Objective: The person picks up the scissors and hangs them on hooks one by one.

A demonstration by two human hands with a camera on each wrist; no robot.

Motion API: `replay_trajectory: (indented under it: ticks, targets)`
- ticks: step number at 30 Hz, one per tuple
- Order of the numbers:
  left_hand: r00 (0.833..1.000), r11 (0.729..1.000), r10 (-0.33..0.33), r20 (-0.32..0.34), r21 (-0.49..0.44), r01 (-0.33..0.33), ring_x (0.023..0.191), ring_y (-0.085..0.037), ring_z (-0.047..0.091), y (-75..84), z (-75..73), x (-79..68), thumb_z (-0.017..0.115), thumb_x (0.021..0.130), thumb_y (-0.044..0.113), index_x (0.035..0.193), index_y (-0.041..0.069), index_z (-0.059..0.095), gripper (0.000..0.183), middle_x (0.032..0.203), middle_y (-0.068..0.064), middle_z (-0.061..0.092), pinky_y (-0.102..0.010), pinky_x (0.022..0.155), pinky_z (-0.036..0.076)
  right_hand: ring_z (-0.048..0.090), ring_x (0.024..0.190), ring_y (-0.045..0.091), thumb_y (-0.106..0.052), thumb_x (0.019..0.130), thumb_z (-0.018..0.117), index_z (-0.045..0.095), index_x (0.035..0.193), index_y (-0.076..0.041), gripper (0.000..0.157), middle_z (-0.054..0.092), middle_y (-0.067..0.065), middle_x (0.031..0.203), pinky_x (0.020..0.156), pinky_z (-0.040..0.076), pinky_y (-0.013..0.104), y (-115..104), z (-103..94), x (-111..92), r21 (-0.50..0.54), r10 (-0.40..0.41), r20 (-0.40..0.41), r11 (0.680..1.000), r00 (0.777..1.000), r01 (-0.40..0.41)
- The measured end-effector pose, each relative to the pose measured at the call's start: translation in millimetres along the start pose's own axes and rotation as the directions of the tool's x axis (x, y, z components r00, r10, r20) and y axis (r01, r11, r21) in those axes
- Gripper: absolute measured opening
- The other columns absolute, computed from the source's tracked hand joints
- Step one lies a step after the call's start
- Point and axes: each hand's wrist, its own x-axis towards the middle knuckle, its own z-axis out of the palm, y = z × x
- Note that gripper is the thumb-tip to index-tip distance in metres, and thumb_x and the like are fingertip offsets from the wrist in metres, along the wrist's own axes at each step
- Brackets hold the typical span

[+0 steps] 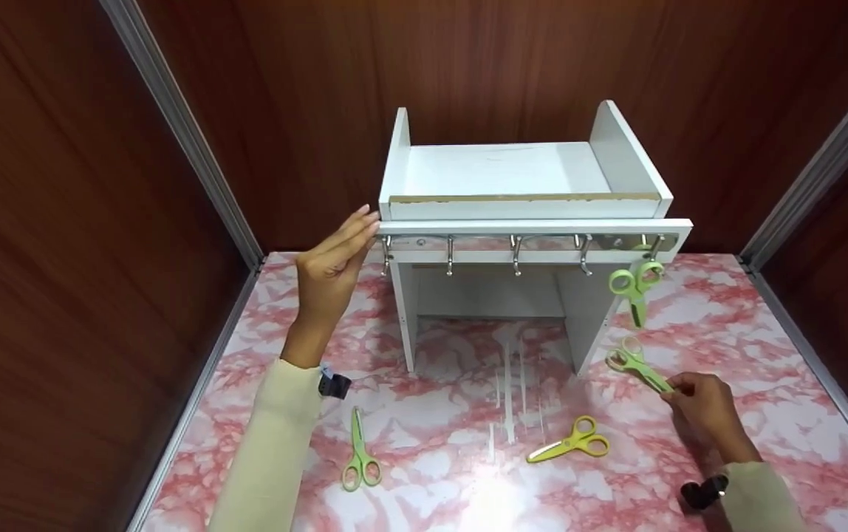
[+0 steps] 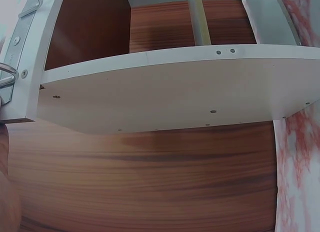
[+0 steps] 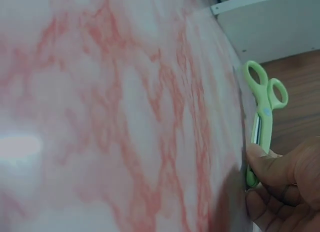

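Observation:
My left hand [image 1: 332, 266] rests its fingers on the left end of the hook rail [image 1: 542, 256] along the front of a white shelf unit [image 1: 520, 209]. Low at the right, my right hand [image 1: 708, 406] pinches light green scissors [image 1: 638, 366] by the blade end, handles pointing away toward the unit. In the right wrist view, thumb and fingers close around the blades of these scissors [image 3: 265, 109]. Another pair of green scissors [image 1: 637, 292] hangs by a handle loop from the rightmost hook. The other hooks show nothing on them.
Green scissors [image 1: 359, 454] lie on the red-and-white marbled table [image 1: 439, 428] at the front left. Yellow scissors [image 1: 570, 443] lie near the front, right of the middle. Brown wood-grain panels [image 1: 498, 66] stand behind and at both sides, with metal strips in the corners.

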Motion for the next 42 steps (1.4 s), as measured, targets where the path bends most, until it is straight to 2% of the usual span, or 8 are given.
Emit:
replay_trajectory:
  ticks: [5, 12, 19, 23, 32, 42]
  targets:
    - [1.000, 1.000, 0.005, 0.002, 0.000, -0.005, 0.115, -0.030, 0.069, 0.6, 1.7, -0.9, 0.076, 0.080, -0.017, 0.110, 0.000, 0.078, 0.035, 0.115, -0.012, 0.074, -0.032, 0.096, 0.056, 0.061, 0.084, 0.024, -0.003, 0.091, 0.074, 0.073, 0.100, 0.004, 0.012, 0.072, 0.015, 0.092, 0.068, 0.049, 0.029, 1, -2.2, -7, 0.008, 0.013, -0.016, 1.000, 1.000, -0.013]
    - [1.000, 1.000, -0.002, 0.014, 0.011, 0.001, 0.117, -0.028, 0.068, 1.1, -1.6, 0.4, 0.075, 0.084, -0.012, 0.112, 0.001, 0.078, 0.031, 0.117, -0.010, 0.074, -0.034, 0.097, 0.055, 0.063, 0.078, 0.019, -0.003, 0.090, 0.075, 0.074, 0.098, 0.004, 0.010, 0.073, 0.015, 0.088, 0.063, 0.048, 0.024, -5, -0.8, -13, 0.000, -0.040, -0.076, 0.999, 0.996, 0.040]
    - [1.000, 1.000, -0.003, 0.020, 0.000, 0.003, 0.116, -0.029, 0.068, 1.5, -0.4, 0.6, 0.075, 0.084, -0.012, 0.112, 0.001, 0.078, 0.030, 0.115, -0.014, 0.074, -0.033, 0.097, 0.055, 0.059, 0.074, 0.012, -0.005, 0.086, 0.080, 0.075, 0.096, 0.002, 0.013, 0.073, 0.012, 0.086, 0.060, 0.045, 0.019, -15, -1.4, -21, -0.005, -0.057, -0.143, 0.998, 0.988, 0.057]
    - [1.000, 1.000, -0.004, 0.017, 0.010, 0.003, 0.115, -0.030, 0.069, 1.2, -0.3, 0.1, 0.075, 0.084, -0.012, 0.111, 0.000, 0.078, 0.029, 0.114, -0.016, 0.074, -0.031, 0.097, 0.055, 0.058, 0.072, 0.005, -0.002, 0.084, 0.080, 0.076, 0.097, 0.003, 0.014, 0.073, 0.013, 0.085, 0.057, 0.045, 0.017, -20, -3.4, -26, 0.000, -0.080, -0.179, 0.997, 0.981, 0.081]
    - [1.000, 1.000, -0.009, 0.013, 0.005, 0.009, 0.117, -0.027, 0.068, 0.8, -1.1, 0.7, 0.075, 0.082, -0.015, 0.111, 0.001, 0.078, 0.033, 0.117, -0.010, 0.074, -0.034, 0.098, 0.055, 0.056, 0.070, -0.004, 0.002, 0.081, 0.083, 0.077, 0.093, 0.002, 0.014, 0.073, 0.013, 0.080, 0.057, 0.043, 0.009, -32, -6.6, -33, -0.001, -0.145, -0.254, 0.989, 0.956, 0.150]
    - [1.000, 1.000, -0.017, 0.019, -0.012, 0.017, 0.118, -0.028, 0.067, 2.7, -2.1, 0.3, 0.074, 0.086, -0.009, 0.112, 0.001, 0.077, 0.028, 0.118, -0.010, 0.073, -0.035, 0.098, 0.055, 0.057, 0.069, -0.009, 0.000, 0.080, 0.085, 0.078, 0.095, 0.001, 0.017, 0.075, 0.014, 0.082, 0.057, 0.045, 0.007, -42, -6.0, -44, 0.036, -0.122, -0.249, 0.990, 0.961, 0.135]
